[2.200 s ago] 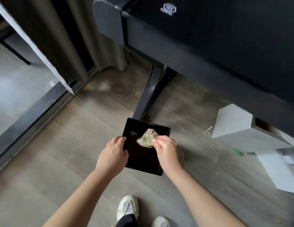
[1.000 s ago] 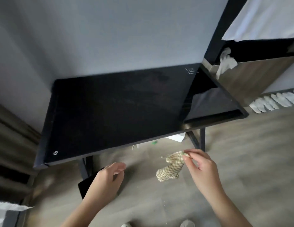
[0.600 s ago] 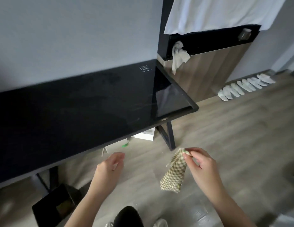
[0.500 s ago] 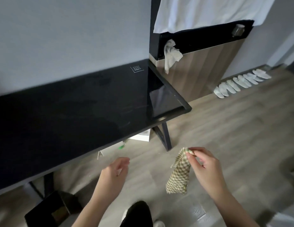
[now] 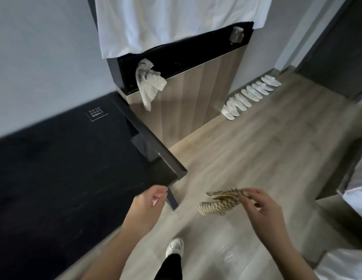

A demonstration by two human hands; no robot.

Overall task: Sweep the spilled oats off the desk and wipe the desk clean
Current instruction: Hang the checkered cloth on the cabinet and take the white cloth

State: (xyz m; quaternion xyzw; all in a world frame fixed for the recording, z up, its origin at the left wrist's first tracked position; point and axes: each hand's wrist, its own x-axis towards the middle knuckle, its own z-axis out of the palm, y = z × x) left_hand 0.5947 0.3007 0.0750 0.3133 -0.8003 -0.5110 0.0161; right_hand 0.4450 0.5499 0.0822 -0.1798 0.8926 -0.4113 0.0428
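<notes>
The black desk (image 5: 61,162) fills the left of the head view, its top dark and bare, its front right corner near the middle. My right hand (image 5: 261,207) pinches a corner of a small green-and-cream checked cloth (image 5: 220,201) in the air over the floor, right of the desk corner. The cloth hangs crumpled and swung out to the left. My left hand (image 5: 147,207) is relaxed, holds nothing and hovers just below the desk's front right corner. A few pale specks lie on the floor (image 5: 246,150) beside the desk's right edge.
A wood-fronted cabinet (image 5: 196,91) stands against the desk's right end, with a white rag (image 5: 148,83) hanging from its shelf and a white sheet (image 5: 172,21) above. White slippers (image 5: 248,96) line the wall. A white bed edge (image 5: 358,195) is at the right.
The view swung up from the black tray on the floor, then right along the desk. My right hand lifted the cloth off the tray; the cloth now swings sideways. My left hand let go of the tray.
</notes>
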